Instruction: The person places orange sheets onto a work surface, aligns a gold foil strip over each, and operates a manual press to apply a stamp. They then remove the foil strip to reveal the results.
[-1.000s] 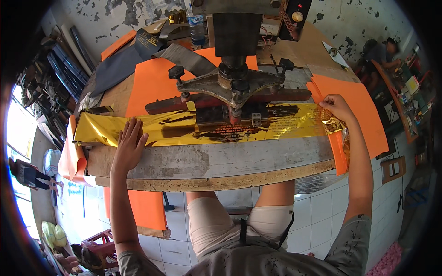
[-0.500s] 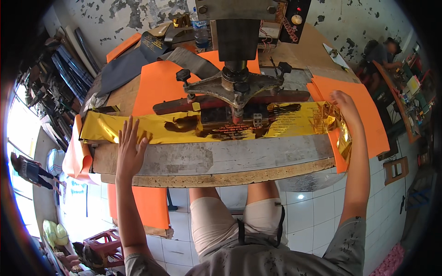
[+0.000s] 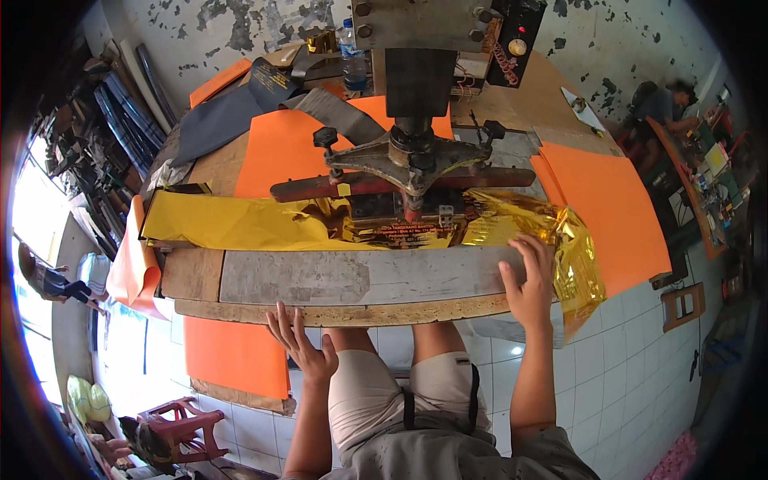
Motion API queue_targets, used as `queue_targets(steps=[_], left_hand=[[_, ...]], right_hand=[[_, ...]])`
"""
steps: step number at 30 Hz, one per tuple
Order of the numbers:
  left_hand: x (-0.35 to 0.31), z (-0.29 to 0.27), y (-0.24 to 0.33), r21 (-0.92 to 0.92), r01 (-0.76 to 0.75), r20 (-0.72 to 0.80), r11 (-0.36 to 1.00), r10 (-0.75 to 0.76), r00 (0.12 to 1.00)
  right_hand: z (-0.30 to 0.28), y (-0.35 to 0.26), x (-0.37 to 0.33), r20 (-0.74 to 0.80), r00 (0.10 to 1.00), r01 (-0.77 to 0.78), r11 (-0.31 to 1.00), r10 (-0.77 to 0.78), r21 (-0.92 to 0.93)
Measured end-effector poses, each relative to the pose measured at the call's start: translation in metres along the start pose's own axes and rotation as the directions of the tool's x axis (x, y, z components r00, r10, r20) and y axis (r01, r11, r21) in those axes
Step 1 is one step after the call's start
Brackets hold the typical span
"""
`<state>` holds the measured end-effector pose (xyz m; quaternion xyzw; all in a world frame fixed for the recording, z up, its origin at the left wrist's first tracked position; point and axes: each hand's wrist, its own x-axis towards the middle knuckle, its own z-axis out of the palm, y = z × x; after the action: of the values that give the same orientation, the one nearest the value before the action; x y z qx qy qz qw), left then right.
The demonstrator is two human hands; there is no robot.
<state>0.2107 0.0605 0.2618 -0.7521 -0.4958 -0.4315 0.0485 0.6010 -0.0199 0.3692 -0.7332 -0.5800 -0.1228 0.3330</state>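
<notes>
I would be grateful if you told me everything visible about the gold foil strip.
The gold foil strip is long, thin and shiny, running left to right on the worktable beneath the press. Its left stretch is fairly smooth; the middle is wrinkled, with dark patches and print-like marks beside the press. The right end is crumpled and droops past the table's front edge. The right hand is open close to it; whether they touch is unclear.
</notes>
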Motion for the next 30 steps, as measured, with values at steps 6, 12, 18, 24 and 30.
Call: queue_targets(steps=[6, 12, 18, 24, 30], left_hand=[[-0.011, 0.010, -0.014, 0.011, -0.052, -0.013, 0.999, 0.052, 0.999], [-0.012, 0.013, -0.015, -0.018, -0.071, -0.055, 0.997, 0.070, 0.996], [-0.013, 0.015, -0.010, -0.060, -0.056, -0.089, 0.997, 0.050, 0.995], [-0.009, 0.002, 0.000, -0.088, -0.043, -0.054, 0.995, 0.038, 0.998], [-0.021, -0.006, 0.009, -0.125, -0.014, -0.006, 0.992, 0.014, 1.000]], right_hand=[[0.000, 0.001, 0.000, 0.095, 0.995, 0.021, 0.998, -0.016, -0.060], [0.000, 0.004, -0.002, 0.105, 0.994, 0.024, 1.000, -0.023, -0.001], [-0.001, 0.006, -0.007, 0.191, 0.976, 0.106, 0.994, -0.108, 0.022], [0.001, 0.008, -0.004, 0.246, 0.944, 0.246, 0.966, -0.220, -0.081], [0.011, 0.005, -0.005, 0.255, 0.942, 0.247, 0.965, -0.217, -0.091]])
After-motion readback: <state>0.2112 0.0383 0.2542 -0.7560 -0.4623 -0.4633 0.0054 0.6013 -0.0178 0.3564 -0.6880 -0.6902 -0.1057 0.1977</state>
